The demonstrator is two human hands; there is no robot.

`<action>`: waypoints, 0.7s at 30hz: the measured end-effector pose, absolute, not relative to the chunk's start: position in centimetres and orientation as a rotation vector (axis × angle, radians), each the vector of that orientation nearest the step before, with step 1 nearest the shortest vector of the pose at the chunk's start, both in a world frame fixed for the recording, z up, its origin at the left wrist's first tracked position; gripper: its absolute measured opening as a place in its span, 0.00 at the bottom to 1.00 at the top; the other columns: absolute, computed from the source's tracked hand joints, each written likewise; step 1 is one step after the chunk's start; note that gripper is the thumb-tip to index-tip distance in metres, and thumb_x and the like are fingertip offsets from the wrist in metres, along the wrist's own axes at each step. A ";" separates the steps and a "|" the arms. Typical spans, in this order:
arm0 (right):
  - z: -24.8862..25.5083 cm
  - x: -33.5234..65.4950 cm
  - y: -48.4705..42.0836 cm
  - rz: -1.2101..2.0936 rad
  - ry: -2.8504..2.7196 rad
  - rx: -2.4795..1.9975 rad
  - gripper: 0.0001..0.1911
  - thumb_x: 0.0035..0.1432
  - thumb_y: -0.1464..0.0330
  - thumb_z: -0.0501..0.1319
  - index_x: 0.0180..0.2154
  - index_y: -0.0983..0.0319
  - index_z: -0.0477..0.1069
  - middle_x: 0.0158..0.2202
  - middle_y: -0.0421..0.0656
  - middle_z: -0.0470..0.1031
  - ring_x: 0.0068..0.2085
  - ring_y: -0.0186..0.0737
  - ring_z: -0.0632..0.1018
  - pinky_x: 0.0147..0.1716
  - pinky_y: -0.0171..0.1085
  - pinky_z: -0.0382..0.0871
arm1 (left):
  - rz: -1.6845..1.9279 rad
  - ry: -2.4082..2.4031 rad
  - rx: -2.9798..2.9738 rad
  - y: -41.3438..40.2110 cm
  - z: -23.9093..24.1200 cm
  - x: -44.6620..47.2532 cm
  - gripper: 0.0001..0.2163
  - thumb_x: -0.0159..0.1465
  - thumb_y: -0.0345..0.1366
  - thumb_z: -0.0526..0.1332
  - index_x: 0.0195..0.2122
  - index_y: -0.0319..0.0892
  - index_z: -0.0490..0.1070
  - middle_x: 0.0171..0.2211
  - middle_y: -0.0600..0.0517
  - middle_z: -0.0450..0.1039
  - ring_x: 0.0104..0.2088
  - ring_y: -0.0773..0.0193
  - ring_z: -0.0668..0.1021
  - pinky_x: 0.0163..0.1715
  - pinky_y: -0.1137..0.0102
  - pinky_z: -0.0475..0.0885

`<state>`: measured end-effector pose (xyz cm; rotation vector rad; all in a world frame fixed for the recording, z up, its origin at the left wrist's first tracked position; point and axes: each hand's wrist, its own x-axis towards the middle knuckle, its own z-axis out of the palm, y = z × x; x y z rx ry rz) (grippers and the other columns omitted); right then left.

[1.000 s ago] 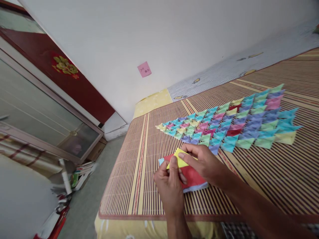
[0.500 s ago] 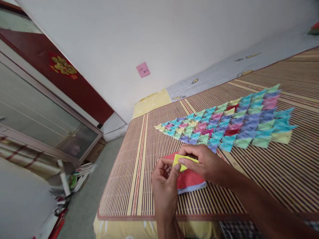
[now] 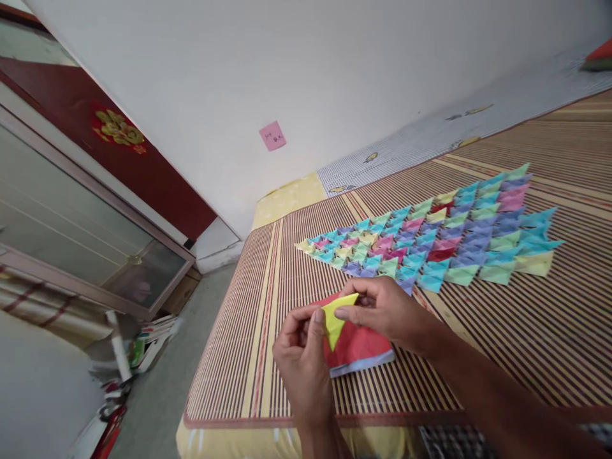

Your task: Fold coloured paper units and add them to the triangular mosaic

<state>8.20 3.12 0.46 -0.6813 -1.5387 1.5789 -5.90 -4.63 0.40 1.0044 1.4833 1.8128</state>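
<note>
Yellow paper [image 3: 334, 323], folded to a pointed shape, held over the red sheet [image 3: 361, 347]. My left grip [image 3: 306, 350] pinches its left edge between thumb and fingers; my right grip [image 3: 385, 311] pinches its upper right part. Done: many folded pieces [image 3: 433, 280] lie in close rows on the mat [image 3: 229, 357]. Left, I judge: this paper, not yet among them; whether its folding is complete, I cannot tell.

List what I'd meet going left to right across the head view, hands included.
Gold ornament on the dark red panel → pink note on the wall → left hand → yellow paper → right hand → red-and-green item.
</note>
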 end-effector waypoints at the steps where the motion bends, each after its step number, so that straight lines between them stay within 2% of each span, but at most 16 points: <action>1: 0.4 8.1 3.2 1.596 -1.501 -0.661 0.11 0.52 0.63 0.70 0.31 0.64 0.73 0.27 0.39 0.72 0.29 0.35 0.71 0.29 0.33 0.63 | 1.822 1.488 0.991 -4.6 0.4 -5.9 0.11 0.59 0.43 0.72 0.34 0.40 0.78 0.29 0.52 0.76 0.29 0.66 0.77 0.31 0.74 0.74; 7: 0.4 8.1 3.3 1.609 -1.423 -0.581 0.12 0.54 0.62 0.70 0.31 0.64 0.74 0.28 0.39 0.73 0.30 0.35 0.72 0.30 0.34 0.66 | 1.797 1.467 0.998 -4.5 0.8 -5.7 0.10 0.57 0.41 0.74 0.32 0.40 0.78 0.28 0.53 0.76 0.29 0.68 0.77 0.30 0.76 0.73; 10: 0.6 8.2 3.2 1.505 -1.467 -0.584 0.14 0.60 0.60 0.65 0.28 0.63 0.72 0.25 0.38 0.68 0.28 0.33 0.69 0.29 0.33 0.63 | 1.741 1.453 1.027 -4.4 0.8 -5.8 0.10 0.58 0.41 0.73 0.31 0.40 0.78 0.25 0.54 0.74 0.27 0.69 0.75 0.29 0.76 0.72; 14: 0.8 8.3 3.1 1.410 -1.509 -0.636 0.20 0.65 0.58 0.59 0.24 0.61 0.63 0.22 0.36 0.59 0.25 0.33 0.63 0.25 0.34 0.57 | 1.614 1.461 1.084 -4.3 0.9 -6.0 0.11 0.59 0.41 0.72 0.30 0.39 0.77 0.25 0.54 0.73 0.26 0.69 0.73 0.28 0.76 0.70; 18: 0.8 8.5 3.3 1.451 -1.505 -0.669 0.23 0.68 0.53 0.56 0.25 0.60 0.62 0.23 0.36 0.58 0.25 0.33 0.61 0.24 0.35 0.56 | 1.531 1.433 1.092 -4.4 0.7 -6.0 0.11 0.59 0.41 0.72 0.29 0.39 0.76 0.25 0.53 0.73 0.26 0.70 0.73 0.27 0.76 0.68; 21: 0.7 8.6 3.4 1.430 -1.534 -0.653 0.25 0.68 0.50 0.54 0.24 0.60 0.61 0.22 0.36 0.57 0.25 0.33 0.61 0.25 0.35 0.55 | 1.661 1.391 1.004 -4.2 0.2 -6.1 0.11 0.59 0.41 0.72 0.30 0.39 0.76 0.24 0.55 0.71 0.26 0.71 0.71 0.28 0.77 0.67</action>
